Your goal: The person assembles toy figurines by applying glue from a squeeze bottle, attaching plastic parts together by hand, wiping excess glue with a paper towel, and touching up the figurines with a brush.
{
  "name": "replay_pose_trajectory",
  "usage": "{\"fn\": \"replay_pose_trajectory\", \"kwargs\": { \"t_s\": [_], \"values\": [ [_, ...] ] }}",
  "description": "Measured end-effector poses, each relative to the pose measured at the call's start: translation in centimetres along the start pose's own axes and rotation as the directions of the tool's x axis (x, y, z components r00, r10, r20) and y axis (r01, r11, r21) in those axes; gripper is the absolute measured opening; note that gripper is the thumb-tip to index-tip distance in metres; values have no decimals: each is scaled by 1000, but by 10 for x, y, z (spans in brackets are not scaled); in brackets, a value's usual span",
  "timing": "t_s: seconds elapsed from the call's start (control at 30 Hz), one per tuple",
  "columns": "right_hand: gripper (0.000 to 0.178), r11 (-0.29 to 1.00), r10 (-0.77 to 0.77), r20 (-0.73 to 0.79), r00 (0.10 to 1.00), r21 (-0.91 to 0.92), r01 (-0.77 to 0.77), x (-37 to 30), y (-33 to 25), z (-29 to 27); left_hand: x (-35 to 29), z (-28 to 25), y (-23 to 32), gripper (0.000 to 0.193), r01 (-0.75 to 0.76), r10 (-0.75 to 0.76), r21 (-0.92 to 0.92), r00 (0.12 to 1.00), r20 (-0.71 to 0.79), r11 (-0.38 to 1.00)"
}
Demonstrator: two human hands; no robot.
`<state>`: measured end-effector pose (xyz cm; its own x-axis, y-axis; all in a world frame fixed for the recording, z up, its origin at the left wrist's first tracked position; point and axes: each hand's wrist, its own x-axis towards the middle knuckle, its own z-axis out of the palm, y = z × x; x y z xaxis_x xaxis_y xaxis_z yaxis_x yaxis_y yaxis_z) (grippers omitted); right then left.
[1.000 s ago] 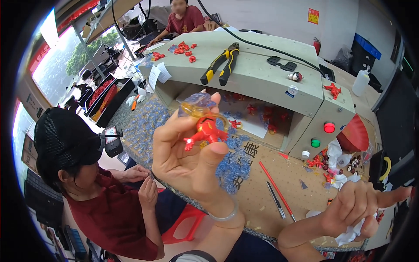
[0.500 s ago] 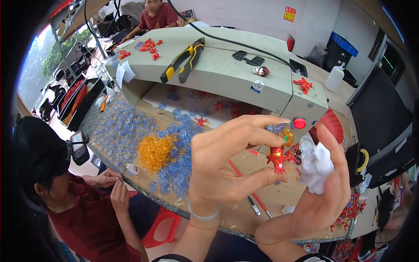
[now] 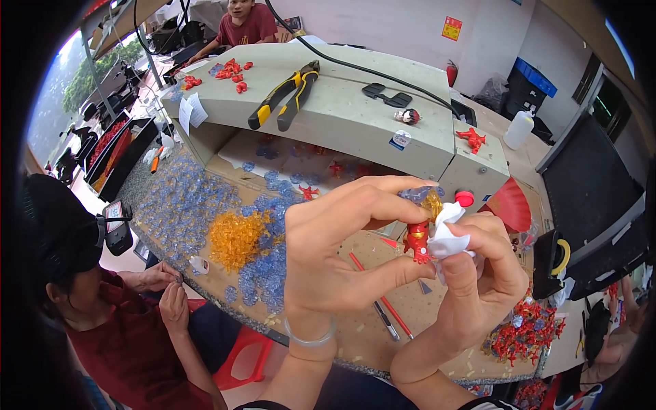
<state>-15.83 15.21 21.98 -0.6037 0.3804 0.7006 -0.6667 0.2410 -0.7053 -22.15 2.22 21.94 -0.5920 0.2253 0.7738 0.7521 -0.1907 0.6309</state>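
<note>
Red figurine (image 3: 417,239) is pinched in the raised left hand (image 3: 331,253), curled right hand (image 3: 486,287) holding white wad (image 3: 447,240) alongside.

Small red figurine (image 3: 417,240) with gold touches, roughly upright in the left grip (image 3: 331,249), translucent yellow (image 3: 432,203) and violet-blue pieces (image 3: 415,195) at its top, crumpled white wad (image 3: 447,238) in the right grip (image 3: 478,270), against its side

Brightly lit, blown out at the left window (image 3: 51,102), shadowed inside the box (image 3: 355,137), bowed along the table (image 3: 359,338), black in the corners.
</note>
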Motion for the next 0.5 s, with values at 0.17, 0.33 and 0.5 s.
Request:
{"fn": "replay_pose_trajectory", "kwargs": {
  "t_s": [0.17, 0.33, 0.5],
  "values": [
    [21, 998, 27, 89, 996, -59, -22, 3, 1, -5, 0, 2, -8, 32, -95, 99, 39, 991, -86, 995],
    [18, 994, 103, 206, 973, -65, -92, 9, -2, -4, -6, -1, -2, 33, -27, 26, -2, 977, -211, 1000],
    [15, 994, 100, 192, 976, -52, -92, 7, -2, -5, -1, -5, -4, 45, -90, 91, 35, 995, -45, 995]
  ]
}}
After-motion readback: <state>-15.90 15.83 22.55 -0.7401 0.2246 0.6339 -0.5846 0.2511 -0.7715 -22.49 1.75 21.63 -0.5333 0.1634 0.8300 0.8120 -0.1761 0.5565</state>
